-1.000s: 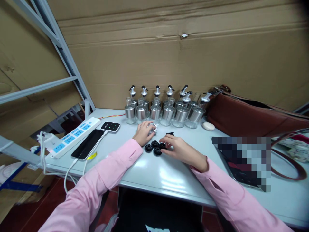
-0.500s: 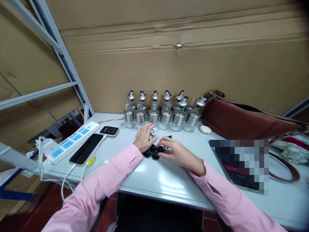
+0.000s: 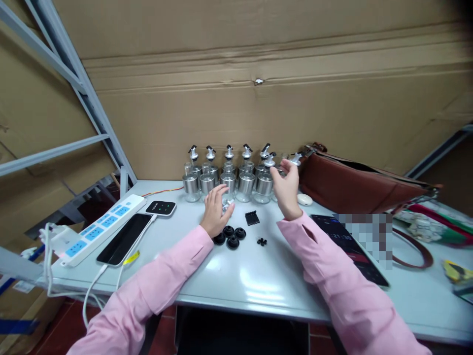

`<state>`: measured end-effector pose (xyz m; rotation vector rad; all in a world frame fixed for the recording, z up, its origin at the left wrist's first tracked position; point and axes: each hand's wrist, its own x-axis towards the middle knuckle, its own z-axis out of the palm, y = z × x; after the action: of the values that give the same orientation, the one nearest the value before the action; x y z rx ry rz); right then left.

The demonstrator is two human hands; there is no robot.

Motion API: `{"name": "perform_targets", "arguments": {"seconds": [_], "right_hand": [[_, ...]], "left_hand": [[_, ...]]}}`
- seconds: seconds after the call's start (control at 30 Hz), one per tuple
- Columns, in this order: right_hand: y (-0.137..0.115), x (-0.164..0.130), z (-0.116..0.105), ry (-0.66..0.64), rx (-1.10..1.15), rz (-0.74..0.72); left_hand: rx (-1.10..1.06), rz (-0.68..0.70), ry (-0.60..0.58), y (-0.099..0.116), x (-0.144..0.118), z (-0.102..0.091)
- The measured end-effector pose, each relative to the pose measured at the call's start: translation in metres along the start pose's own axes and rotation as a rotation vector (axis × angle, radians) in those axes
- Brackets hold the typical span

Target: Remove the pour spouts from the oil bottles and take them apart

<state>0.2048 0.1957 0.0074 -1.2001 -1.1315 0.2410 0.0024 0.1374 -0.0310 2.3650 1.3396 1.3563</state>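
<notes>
My left hand (image 3: 215, 211) rests on the white table (image 3: 236, 276), its fingers closed on a small silver pourer part (image 3: 225, 205). Just in front of it lie three black rubber stoppers (image 3: 229, 235). A black ribbed piece (image 3: 252, 217) and a few tiny black bits (image 3: 262, 241) lie to their right. My right hand (image 3: 285, 190) is raised at the right end of a row of glass bottles (image 3: 229, 177) with steel bands and pour spouts. Its thumb and fingers wrap the rightmost bottle (image 3: 283, 170), which it mostly hides.
A white power strip (image 3: 103, 224), a black phone on a cable (image 3: 123, 238) and a small black device (image 3: 160, 207) lie at left. A brown leather bag (image 3: 354, 182), a white oval object (image 3: 305, 199) and a dark screen (image 3: 347, 246) sit at right. Cardboard stands behind.
My right hand has left the black stoppers and risen to the rightmost bottle in the row. The left hand has stayed by the stoppers with the silver part. The view has shifted slightly.
</notes>
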Motion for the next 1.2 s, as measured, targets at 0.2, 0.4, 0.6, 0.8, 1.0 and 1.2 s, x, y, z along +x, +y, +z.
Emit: {"name": "perform_targets", "arguments": {"seconds": [0.2,0.4,0.6,0.8,1.0,1.2], "right_hand": [[0.013,0.031,0.018,-0.087,0.018,0.05],[-0.001,0.055,0.021,-0.194,0.151,0.022],[0.0,0.053,0.021,-0.415,0.234,0.216],[-0.023,0.055,0.007,-0.271,0.289,0.107],[-0.084,0.043,-0.019,-0.366,0.397,-0.037],[-0.122,0.016,-0.021,-0.574,0.474,-0.009]], "left_hand": [[-0.166,0.145,0.156,0.033,0.026,-0.018],[-0.306,0.181,0.16,0.047,0.092,-0.032],[-0.343,0.072,-0.14,0.03,0.107,-0.023],[-0.367,-0.058,-0.29,0.025,0.096,-0.006],[-0.679,-0.028,-0.269,0.052,0.093,-0.01],[-0.874,0.074,-0.251,0.083,0.081,-0.004]]}}
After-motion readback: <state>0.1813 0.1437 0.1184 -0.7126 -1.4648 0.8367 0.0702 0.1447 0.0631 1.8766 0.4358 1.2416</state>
